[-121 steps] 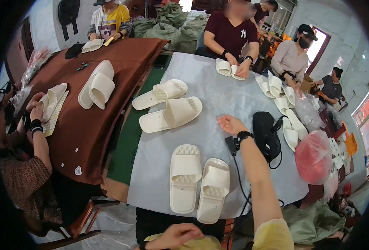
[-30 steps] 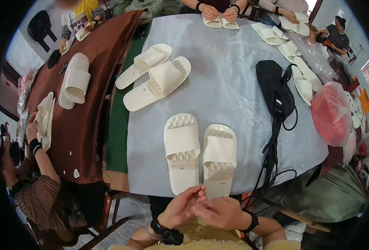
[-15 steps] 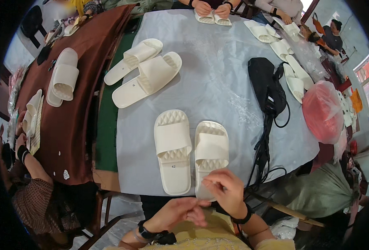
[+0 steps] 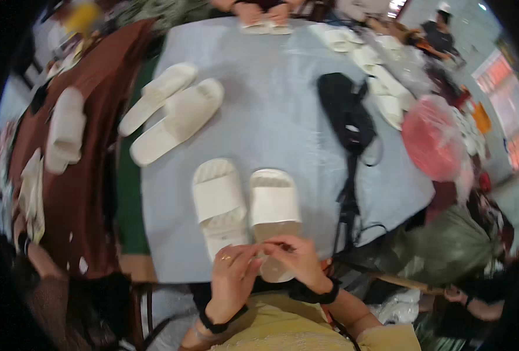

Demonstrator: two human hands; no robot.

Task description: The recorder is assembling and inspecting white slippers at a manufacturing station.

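Note:
A pair of cream slippers lies at the table's near edge, toes away from me: a left slipper (image 4: 219, 200) and a right slipper (image 4: 274, 202). Above their heel ends my two hands meet at the fingertips. My left hand (image 4: 234, 276) has its fingers drawn together, a ring showing on one. Thumb and forefinger of my right hand (image 4: 297, 260) are pinched close beside it. Blur and small size hide whatever is between the fingertips. My left hand covers part of the left slipper's heel; my right overlaps the right slipper's footbed.
Another slipper pair (image 4: 180, 120) rests farther left on the grey-covered table (image 4: 259, 117). To the right are a black strapped bag (image 4: 348, 114), more slippers (image 4: 382, 88) and a pink plastic bag (image 4: 432, 137). Across the table, a person's hands (image 4: 265, 13) hold slippers. A brown-covered table (image 4: 104, 117) adjoins at left.
My hands have come together at the fingertips, the left rising over the left slipper's heel. The view has shifted and blurred, so the table's things appear farther left.

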